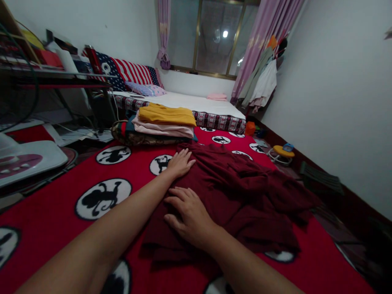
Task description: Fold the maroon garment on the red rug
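A dark maroon garment (241,192) lies spread and wrinkled over a red blanket (61,204) with round white monkey patterns. My left hand (180,162) rests flat on the garment's far left edge, its fingers stretched out. Closer to me, my right hand (191,216) lies on the garment's left part with the fingers apart. Neither hand holds anything. Just beyond my left hand, a stack of folded clothes stands on the blanket, with a mustard yellow piece (167,114) on top and a pale pink one (163,128) beneath.
A second bed (196,104) with a white sheet stands under the window. At the left is a cluttered desk (61,79), with a white and pink plastic appliance (30,157) below. A yellow stool (283,152) stands by the right wall, where clothes (263,83) hang.
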The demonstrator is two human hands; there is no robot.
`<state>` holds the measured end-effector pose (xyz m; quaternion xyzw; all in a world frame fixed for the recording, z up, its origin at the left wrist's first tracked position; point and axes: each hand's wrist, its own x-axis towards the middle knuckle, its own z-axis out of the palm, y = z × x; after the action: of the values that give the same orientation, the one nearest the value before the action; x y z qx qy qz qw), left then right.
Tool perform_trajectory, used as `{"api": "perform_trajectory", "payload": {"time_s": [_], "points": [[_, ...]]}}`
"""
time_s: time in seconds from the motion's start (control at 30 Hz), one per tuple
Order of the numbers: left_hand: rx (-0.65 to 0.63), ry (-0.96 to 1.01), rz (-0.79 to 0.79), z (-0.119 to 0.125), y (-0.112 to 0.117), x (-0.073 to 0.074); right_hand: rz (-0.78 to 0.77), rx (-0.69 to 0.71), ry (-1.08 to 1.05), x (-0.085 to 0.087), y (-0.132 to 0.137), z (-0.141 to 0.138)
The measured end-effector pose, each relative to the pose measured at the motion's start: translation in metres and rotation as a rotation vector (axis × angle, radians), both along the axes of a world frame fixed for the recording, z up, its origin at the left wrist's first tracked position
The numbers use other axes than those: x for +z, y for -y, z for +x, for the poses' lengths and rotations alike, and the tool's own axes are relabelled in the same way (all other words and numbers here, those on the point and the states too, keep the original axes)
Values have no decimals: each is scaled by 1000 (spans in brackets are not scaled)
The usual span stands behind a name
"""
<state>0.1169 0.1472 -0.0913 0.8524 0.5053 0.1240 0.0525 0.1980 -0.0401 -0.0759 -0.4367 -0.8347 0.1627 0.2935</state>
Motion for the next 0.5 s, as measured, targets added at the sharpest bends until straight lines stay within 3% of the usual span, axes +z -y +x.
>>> {"api": "perform_trajectory", "payload": {"time_s": [0.1,0.23,0.33,0.4,0.5], "points": [[5,0,26,-1,0,0,-52,-72,-163,14,-10,14],[6,-1,51,-1,1,0,51,-402,-290,47,-33,68],[0,3,45,0,4,1,151,-778,-59,61,-48,119],[0,4,53,1,5,2,45,-1015,193,59,-53,147],[3,4,64,1,7,4,-232,-1113,445,44,-57,175]]}}
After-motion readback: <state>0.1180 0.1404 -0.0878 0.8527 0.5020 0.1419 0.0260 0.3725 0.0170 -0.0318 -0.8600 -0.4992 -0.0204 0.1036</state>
